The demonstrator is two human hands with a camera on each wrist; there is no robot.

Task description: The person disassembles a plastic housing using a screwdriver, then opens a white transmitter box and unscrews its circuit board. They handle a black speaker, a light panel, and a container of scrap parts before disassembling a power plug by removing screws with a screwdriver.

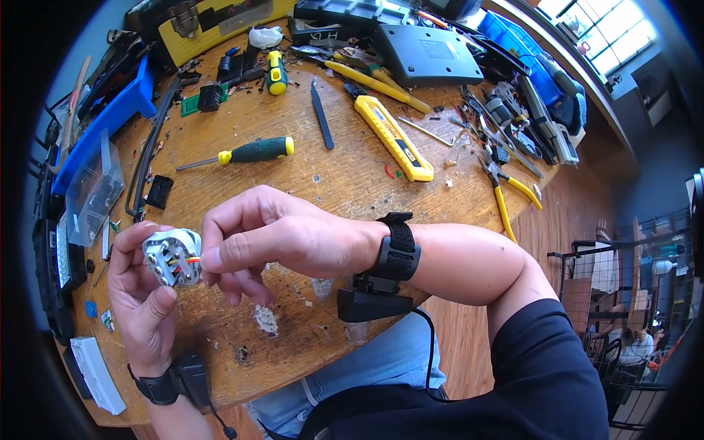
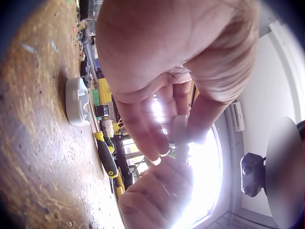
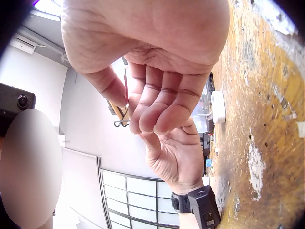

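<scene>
A small round white housing (image 1: 172, 257), its inner side showing metal parts and red, yellow and orange wires, is held up over the table. My left hand (image 1: 143, 293) grips its rim between thumb and fingers. At its right edge my right hand (image 1: 275, 238) pinches the coloured wires between thumb and index finger. From the left wrist view the housing (image 2: 180, 133) appears edge-on between the left hand (image 2: 176, 52) and the right hand (image 2: 159, 193). In the right wrist view a thin red wire (image 3: 126, 86) shows by the right thumb; the curled fingers partly hide the left hand (image 3: 176, 155).
On the wooden table (image 1: 330, 191) lie a green-yellow screwdriver (image 1: 260, 149), black tweezers (image 1: 321, 114), a yellow utility knife (image 1: 394, 139) and yellow-handled pliers (image 1: 501, 194). A white plastic piece (image 1: 97, 375) lies near the left edge. Tools and a black device (image 1: 429, 55) crowd the back.
</scene>
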